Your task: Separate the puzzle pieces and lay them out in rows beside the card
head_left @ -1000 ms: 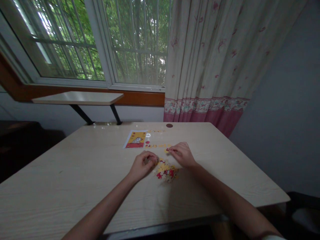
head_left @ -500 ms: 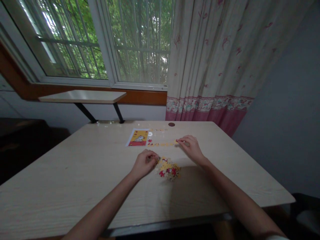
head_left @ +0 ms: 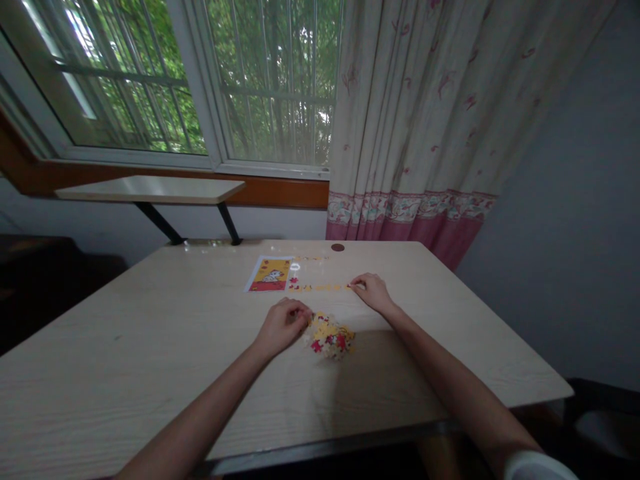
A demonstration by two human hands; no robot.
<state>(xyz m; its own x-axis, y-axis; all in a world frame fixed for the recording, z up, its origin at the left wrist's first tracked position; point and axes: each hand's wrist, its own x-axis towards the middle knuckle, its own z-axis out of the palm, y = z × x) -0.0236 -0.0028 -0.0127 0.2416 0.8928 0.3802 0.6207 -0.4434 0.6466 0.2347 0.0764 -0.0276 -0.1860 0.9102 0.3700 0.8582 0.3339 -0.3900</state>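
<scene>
My right hand (head_left: 373, 291) reaches to the right end of a row of yellow puzzle pieces (head_left: 320, 288). Its thumb and forefinger pinch a small reddish puzzle piece (head_left: 349, 286) down at the table. Against the left edge of a loose pile of puzzle pieces (head_left: 331, 337), in yellow, red and white, rests my left hand (head_left: 284, 325). Those fingers are curled together, and whatever they may hold is hidden. Beyond it lies a picture sheet (head_left: 271, 274) with a white animal on yellow and red. A second, shorter row of pieces (head_left: 311, 258) runs along the sheet's top right.
The pale wooden table (head_left: 150, 347) has a dark round disc (head_left: 338, 247) near its back edge. A raised shelf (head_left: 150, 189) on black legs stands at the back left. Behind are a barred window (head_left: 280, 87) and a long curtain (head_left: 400, 133).
My right hand has lowered its puzzle piece slightly at the row's right end. My left hand stays beside the pile. The whole view has shifted a little.
</scene>
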